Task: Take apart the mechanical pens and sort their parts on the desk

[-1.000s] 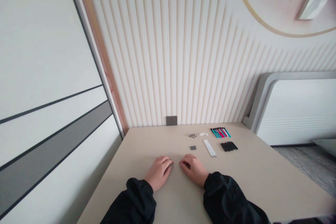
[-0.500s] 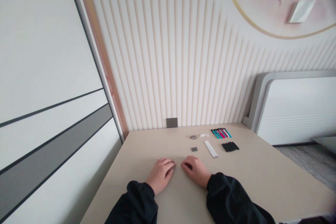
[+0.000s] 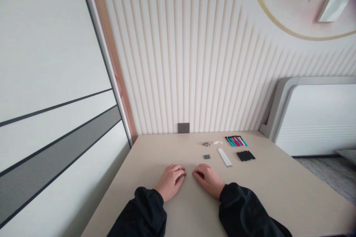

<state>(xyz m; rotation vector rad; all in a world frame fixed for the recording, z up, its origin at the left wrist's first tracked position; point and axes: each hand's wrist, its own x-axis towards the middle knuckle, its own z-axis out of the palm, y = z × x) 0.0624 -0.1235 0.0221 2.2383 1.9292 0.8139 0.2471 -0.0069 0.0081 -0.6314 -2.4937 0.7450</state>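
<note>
My left hand [image 3: 170, 182] rests on the beige table [image 3: 161, 146], its fingers loosely bent, the thumb apart from them and nothing visible in it. Facing it across a small gap is my right hand [image 3: 208, 180], also resting with loosely curved fingers and no object showing. Just beyond the right hand lie small grey pieces [image 3: 207, 156] and a row of thin white sticks [image 3: 224, 157]. Farther back are small silvery cone-like pieces [image 3: 206, 143] and tiny white pieces [image 3: 218, 142]. To the right are black tubes [image 3: 246, 156] and a row of teal, red and white pen-like barrels [image 3: 236, 140].
A dark wall socket [image 3: 183, 127] sits just above the table's back edge on the ribbed wall [image 3: 172, 52]. A white cabinet [image 3: 55, 37] stands on the left. At the right is a grey-white headboard-like panel [image 3: 319, 114].
The camera view has shifted slightly, moving the background a little to the right. Both hands stay resting in nearly the same place, and the small parts lie as before.
</note>
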